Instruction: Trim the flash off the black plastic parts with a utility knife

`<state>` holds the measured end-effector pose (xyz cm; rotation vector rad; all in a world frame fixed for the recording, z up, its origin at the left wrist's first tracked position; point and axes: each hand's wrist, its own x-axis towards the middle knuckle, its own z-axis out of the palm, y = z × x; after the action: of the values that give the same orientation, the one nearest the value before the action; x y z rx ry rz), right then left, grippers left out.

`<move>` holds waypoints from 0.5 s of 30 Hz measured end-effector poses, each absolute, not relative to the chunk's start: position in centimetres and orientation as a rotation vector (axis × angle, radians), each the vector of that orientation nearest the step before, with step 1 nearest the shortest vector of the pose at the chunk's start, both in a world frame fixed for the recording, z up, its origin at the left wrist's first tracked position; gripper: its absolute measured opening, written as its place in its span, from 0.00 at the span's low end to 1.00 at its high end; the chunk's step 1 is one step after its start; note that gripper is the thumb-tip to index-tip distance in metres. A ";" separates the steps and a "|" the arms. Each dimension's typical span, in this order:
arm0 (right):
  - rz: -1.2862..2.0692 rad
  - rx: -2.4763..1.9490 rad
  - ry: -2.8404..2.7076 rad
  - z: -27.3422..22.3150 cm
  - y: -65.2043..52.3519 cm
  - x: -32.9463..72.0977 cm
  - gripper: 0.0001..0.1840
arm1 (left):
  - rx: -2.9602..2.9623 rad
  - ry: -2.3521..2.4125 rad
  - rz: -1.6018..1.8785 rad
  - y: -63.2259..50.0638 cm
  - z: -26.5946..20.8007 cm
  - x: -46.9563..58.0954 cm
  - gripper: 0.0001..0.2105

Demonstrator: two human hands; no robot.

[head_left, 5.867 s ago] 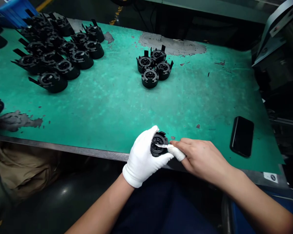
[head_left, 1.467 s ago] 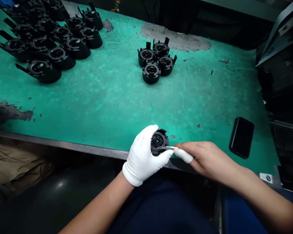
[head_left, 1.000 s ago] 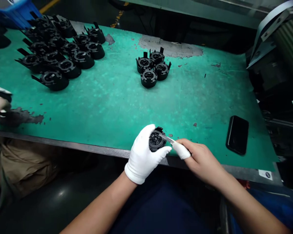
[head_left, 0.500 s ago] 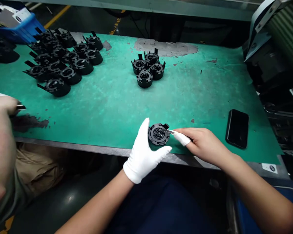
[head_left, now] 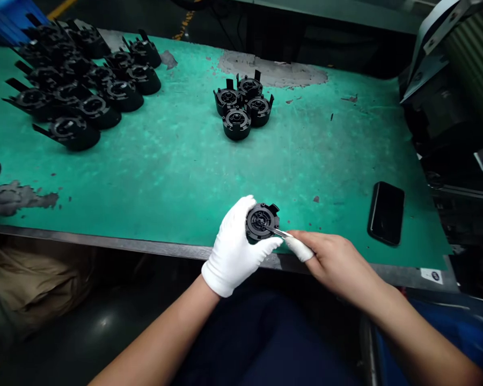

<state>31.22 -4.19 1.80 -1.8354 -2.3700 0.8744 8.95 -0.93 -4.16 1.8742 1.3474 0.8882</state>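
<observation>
My left hand (head_left: pixel 234 244), in a white glove, curls around the left and lower sides of a round black plastic part (head_left: pixel 260 219) near the table's front edge. The part shows its ringed face, and a dark tab sticks up at its upper right. My right hand (head_left: pixel 326 254), with a white cover on its thumb, pinches slim metal tweezers (head_left: pixel 278 231). Their tip reaches into the face of the part, right of its centre. The tip itself is too small to make out clearly.
Several similar black parts (head_left: pixel 236 124) stand grouped mid-table, and a larger cluster (head_left: pixel 74 131) stands at the left. A phone (head_left: pixel 387 213) lies on the green mat (head_left: pixel 177 177) at the right. A blue bin (head_left: pixel 14 21) sits at the far left.
My left hand has closed in around the part. The tweezers have shifted lower on its face with my right hand. A co-worker's arm at the left has gone out of view.
</observation>
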 end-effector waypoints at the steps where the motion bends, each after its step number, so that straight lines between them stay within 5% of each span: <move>1: 0.856 -1.836 -2.333 1.8 -4.4 31.1 0.21 | 1.866 1.340 0.893 -0.9 -4.2 9.0 0.41; 6: 0.731 -1.919 -2.326 1.7 -4.9 30.3 0.21 | 1.815 1.329 0.918 -1.0 -4.0 9.2 0.38; 15: 1.031 -1.830 -2.362 3.4 -3.7 29.2 0.18 | 1.789 1.378 1.002 -1.3 -4.1 9.4 0.37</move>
<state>29.20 -3.67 3.41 -1.8300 -2.3625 1.0307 9.44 -1.30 -4.07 1.7887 1.3776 1.0024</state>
